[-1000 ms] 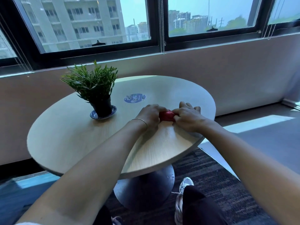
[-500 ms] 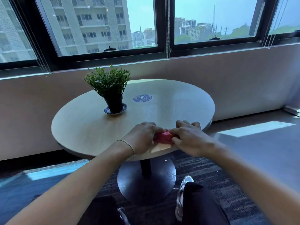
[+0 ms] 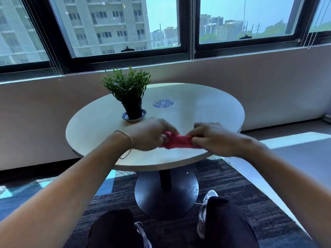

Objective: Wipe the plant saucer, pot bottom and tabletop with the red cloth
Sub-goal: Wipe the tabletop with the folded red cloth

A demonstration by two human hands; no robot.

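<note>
A red cloth [image 3: 176, 142] is stretched between my left hand [image 3: 149, 136] and my right hand [image 3: 214, 139], just above the near part of the round wooden tabletop [image 3: 100, 129]. Both hands are closed on its ends, and much of the cloth is hidden in my fingers. Farther back on the left stands a green plant in a black pot [image 3: 133, 109], upright on a blue-and-white saucer [image 3: 124, 116]. The pot's bottom is hidden by the saucer.
A round blue sticker [image 3: 163, 103] lies on the tabletop beyond my hands. The table stands on a dark pedestal base [image 3: 166, 192] over patterned carpet. A low wall and windows are behind it. My knees and shoes show at the bottom.
My hands have lifted and drawn apart, spreading the bunched red cloth out between them. The view has pulled back from the table, so the plant sits farther away.
</note>
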